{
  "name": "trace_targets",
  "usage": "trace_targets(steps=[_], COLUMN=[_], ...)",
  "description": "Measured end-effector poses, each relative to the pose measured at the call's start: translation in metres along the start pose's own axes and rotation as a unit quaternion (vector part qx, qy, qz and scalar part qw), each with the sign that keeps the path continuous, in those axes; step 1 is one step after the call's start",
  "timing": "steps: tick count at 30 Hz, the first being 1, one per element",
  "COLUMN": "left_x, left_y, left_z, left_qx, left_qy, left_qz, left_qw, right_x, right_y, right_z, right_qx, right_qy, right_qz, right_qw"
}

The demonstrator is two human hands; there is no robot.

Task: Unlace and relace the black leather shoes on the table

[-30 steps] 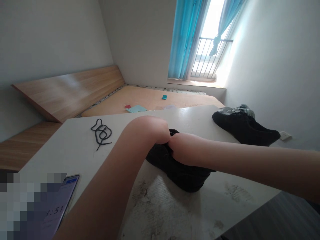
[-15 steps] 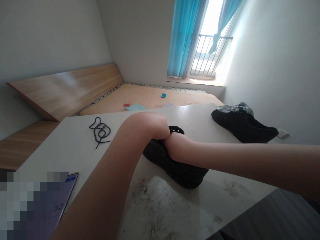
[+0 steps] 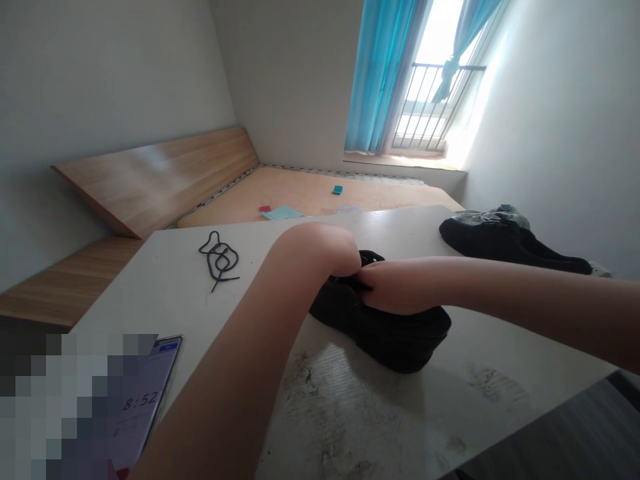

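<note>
A black shoe (image 3: 400,340) lies on its sole on the white table, toe to the upper left and heel to the lower right. My left hand (image 3: 333,247) bends over the front of the shoe from the left, its fingers hidden behind the wrist. At the shoe's opening, my right hand (image 3: 393,283) reaches in from the right, with its fingers mostly out of sight. Just past the two hands a flap with eyelets (image 3: 373,256) sticks up. Whether either hand grips the shoe cannot be seen.
A loose black shoelace (image 3: 220,260) lies coiled on the white table (image 3: 240,333). The second black shoe (image 3: 515,243) stands at the back right. A phone (image 3: 150,393) sits at the left edge, partly pixelated. Behind is a bed (image 3: 310,193); dirt marks the near tabletop.
The view has swung slightly left, so everything sits further right. My right hand has lifted a little from the shoe's side, showing more of its opening. My left hand stays over the front.
</note>
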State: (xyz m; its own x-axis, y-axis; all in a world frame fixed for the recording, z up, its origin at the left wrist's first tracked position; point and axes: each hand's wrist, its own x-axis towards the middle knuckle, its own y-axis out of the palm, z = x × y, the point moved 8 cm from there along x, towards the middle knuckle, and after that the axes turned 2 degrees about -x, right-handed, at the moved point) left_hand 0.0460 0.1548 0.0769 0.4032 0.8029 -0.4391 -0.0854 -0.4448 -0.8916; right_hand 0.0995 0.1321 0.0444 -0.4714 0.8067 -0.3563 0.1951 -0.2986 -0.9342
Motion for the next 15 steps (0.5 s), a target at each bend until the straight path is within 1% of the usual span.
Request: trace_targets(steps=[1, 3, 7, 9, 12, 15], left_x=[0.000, 0.001, 0.001, 0.000, 0.000, 0.001], left_y=[0.000, 0.000, 0.001, 0.001, 0.002, 0.002], left_z=[0.000, 0.001, 0.002, 0.002, 0.002, 0.000], left_qx=[-0.001, -0.004, -0.011, -0.016, -0.019, -0.014], left_qy=[-0.001, -0.003, -0.007, -0.012, -0.015, -0.014], left_qz=[-0.002, -0.004, -0.006, -0.007, -0.008, -0.010], left_qw=[1.000, 1.000, 1.000, 1.000, 1.000, 1.000], right_x=[-0.008, -0.026, -0.068, -0.085, -0.098, -0.096], right_y=[-0.003, -0.010, -0.019, -0.020, -0.016, -0.008], right_z=[-0.006, -0.018, -0.041, -0.049, -0.054, -0.052], right_qx=[0.010, 0.027, 0.042, 0.022, 0.000, -0.010], right_qy=[0.023, 0.047, 0.026, -0.017, -0.062, -0.073], right_qz=[0.005, -0.013, -0.091, -0.135, -0.157, -0.148], right_qw=[1.000, 0.998, 0.995, 0.991, 0.986, 0.986])
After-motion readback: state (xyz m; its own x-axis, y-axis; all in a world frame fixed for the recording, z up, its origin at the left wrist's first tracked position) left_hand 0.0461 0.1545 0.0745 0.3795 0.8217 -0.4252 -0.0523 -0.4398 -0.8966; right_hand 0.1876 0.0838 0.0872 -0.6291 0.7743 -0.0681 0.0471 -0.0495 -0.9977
